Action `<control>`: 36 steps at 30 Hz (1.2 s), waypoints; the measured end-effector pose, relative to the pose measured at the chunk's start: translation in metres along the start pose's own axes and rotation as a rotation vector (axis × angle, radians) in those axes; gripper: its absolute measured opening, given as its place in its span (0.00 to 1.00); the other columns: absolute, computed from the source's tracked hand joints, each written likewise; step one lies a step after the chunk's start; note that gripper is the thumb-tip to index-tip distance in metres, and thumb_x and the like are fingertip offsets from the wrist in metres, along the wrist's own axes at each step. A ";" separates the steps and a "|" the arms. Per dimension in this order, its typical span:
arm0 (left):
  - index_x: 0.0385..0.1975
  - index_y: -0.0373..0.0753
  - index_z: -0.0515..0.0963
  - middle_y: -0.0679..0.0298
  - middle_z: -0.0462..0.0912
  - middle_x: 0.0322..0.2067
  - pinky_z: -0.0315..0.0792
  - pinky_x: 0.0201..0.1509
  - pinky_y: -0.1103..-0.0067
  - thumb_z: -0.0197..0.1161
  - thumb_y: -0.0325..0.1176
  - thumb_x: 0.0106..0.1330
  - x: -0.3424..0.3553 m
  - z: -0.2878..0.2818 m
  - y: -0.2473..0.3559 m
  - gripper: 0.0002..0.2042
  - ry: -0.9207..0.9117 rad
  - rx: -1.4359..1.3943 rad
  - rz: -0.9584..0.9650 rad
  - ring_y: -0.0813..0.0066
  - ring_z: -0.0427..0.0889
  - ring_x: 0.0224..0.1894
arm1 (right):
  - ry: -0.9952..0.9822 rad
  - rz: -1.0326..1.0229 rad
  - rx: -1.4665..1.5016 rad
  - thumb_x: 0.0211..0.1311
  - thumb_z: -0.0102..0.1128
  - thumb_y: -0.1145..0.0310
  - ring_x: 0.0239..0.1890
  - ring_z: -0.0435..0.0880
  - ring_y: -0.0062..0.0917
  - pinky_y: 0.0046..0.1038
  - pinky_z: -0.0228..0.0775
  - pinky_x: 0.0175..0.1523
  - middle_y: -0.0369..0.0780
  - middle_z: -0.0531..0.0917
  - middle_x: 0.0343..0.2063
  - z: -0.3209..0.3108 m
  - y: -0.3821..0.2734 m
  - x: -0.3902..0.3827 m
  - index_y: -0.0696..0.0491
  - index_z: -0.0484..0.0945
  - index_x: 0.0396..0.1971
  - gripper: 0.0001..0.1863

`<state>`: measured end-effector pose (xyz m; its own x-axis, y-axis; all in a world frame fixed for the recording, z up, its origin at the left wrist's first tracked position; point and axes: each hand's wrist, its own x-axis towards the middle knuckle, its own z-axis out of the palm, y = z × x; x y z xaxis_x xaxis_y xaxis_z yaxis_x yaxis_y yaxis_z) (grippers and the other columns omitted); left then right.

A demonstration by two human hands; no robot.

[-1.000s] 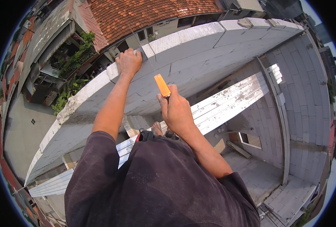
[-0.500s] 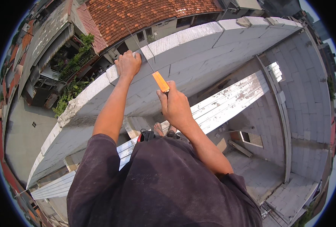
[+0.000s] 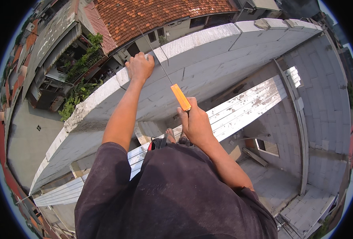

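My right hand point(image 3: 197, 121) is closed around the orange handle of a handsaw point(image 3: 180, 96) in front of my body. The thin blade, seen nearly edge-on, runs forward and left across the top of a pale grey block wall point(image 3: 196, 36). It crosses close to a narrow dark slit in the top block, just right of my left hand. How deep the blade sits, I cannot tell. Gripping the wall's top edge, my left hand point(image 3: 140, 67) has its fingers bent over the far side, where their tips are hidden.
My feet point(image 3: 170, 135) stand high up by long metal planks point(image 3: 246, 103) crossing the room. Below is a floor with a loose board point(image 3: 255, 156). A concrete beam point(image 3: 300, 131) and another block wall point(image 3: 323, 95) rise at right. Beyond the wall are a tiled roof point(image 3: 160, 16) and plants point(image 3: 75, 99).
My right hand has drawn the saw back toward my body, away from the wall. My left hand keeps its grip on the wall top. The whole view has shifted slightly.
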<state>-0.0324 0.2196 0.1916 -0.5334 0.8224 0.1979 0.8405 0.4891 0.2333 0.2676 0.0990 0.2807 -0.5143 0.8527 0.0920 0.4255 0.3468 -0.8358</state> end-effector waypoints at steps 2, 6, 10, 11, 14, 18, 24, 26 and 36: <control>0.49 0.32 0.87 0.48 0.90 0.51 0.69 0.66 0.55 0.53 0.49 0.76 -0.003 -0.001 0.003 0.25 -0.014 -0.045 -0.002 0.47 0.84 0.58 | -0.005 -0.001 0.028 0.80 0.61 0.64 0.36 0.90 0.54 0.48 0.81 0.38 0.55 0.87 0.35 -0.023 0.004 -0.051 0.60 0.71 0.57 0.18; 0.50 0.32 0.87 0.48 0.90 0.51 0.70 0.65 0.54 0.53 0.49 0.76 -0.003 0.009 0.004 0.25 0.036 0.021 0.003 0.47 0.84 0.58 | -0.005 -0.013 0.017 0.80 0.60 0.65 0.36 0.90 0.53 0.46 0.81 0.40 0.54 0.87 0.32 -0.020 0.002 -0.049 0.61 0.71 0.56 0.17; 0.50 0.32 0.87 0.49 0.91 0.50 0.70 0.65 0.54 0.53 0.49 0.76 0.000 0.000 0.007 0.25 0.022 0.021 0.011 0.48 0.85 0.57 | -0.024 0.047 -0.040 0.79 0.62 0.63 0.34 0.88 0.57 0.51 0.79 0.38 0.54 0.85 0.28 0.008 -0.001 0.035 0.59 0.70 0.52 0.17; 0.50 0.32 0.87 0.49 0.91 0.50 0.70 0.65 0.53 0.53 0.49 0.76 -0.001 0.001 0.006 0.25 0.009 0.019 0.007 0.48 0.85 0.57 | -0.019 0.052 -0.019 0.79 0.62 0.63 0.33 0.87 0.58 0.52 0.78 0.38 0.54 0.85 0.27 0.008 -0.004 0.034 0.59 0.69 0.51 0.16; 0.50 0.32 0.87 0.49 0.91 0.49 0.70 0.65 0.53 0.52 0.49 0.76 0.003 -0.002 0.005 0.25 0.014 -0.008 0.000 0.48 0.85 0.56 | -0.091 0.141 0.027 0.81 0.59 0.65 0.33 0.88 0.55 0.44 0.79 0.38 0.54 0.86 0.29 -0.016 -0.013 -0.013 0.61 0.71 0.57 0.16; 0.49 0.32 0.87 0.49 0.91 0.49 0.70 0.65 0.54 0.53 0.49 0.76 -0.002 0.011 0.003 0.25 0.058 0.007 0.010 0.47 0.85 0.56 | 0.016 0.017 0.041 0.79 0.61 0.69 0.33 0.89 0.53 0.43 0.79 0.38 0.52 0.86 0.28 -0.023 0.001 -0.055 0.61 0.73 0.57 0.15; 0.49 0.32 0.87 0.48 0.90 0.50 0.70 0.65 0.53 0.53 0.48 0.75 0.003 0.003 0.009 0.25 0.017 0.013 0.020 0.47 0.85 0.56 | -0.030 0.055 -0.039 0.80 0.60 0.62 0.32 0.87 0.58 0.51 0.78 0.37 0.52 0.84 0.25 0.006 -0.005 0.041 0.59 0.68 0.53 0.17; 0.49 0.31 0.87 0.48 0.90 0.50 0.69 0.65 0.53 0.53 0.48 0.75 -0.003 0.001 0.007 0.25 -0.027 0.006 0.021 0.47 0.85 0.57 | -0.052 0.108 0.002 0.81 0.59 0.64 0.33 0.87 0.58 0.49 0.78 0.38 0.54 0.85 0.28 -0.002 -0.011 0.019 0.59 0.69 0.54 0.15; 0.50 0.31 0.87 0.47 0.90 0.51 0.69 0.66 0.53 0.52 0.50 0.76 0.001 0.007 0.013 0.26 0.025 -0.029 0.019 0.48 0.85 0.57 | -0.010 0.014 -0.019 0.82 0.58 0.64 0.33 0.86 0.60 0.53 0.76 0.38 0.54 0.85 0.25 0.006 -0.003 0.040 0.61 0.69 0.53 0.15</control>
<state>-0.0215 0.2285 0.1882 -0.5198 0.8237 0.2265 0.8476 0.4644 0.2565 0.2416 0.1301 0.2834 -0.5154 0.8537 0.0751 0.4471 0.3426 -0.8263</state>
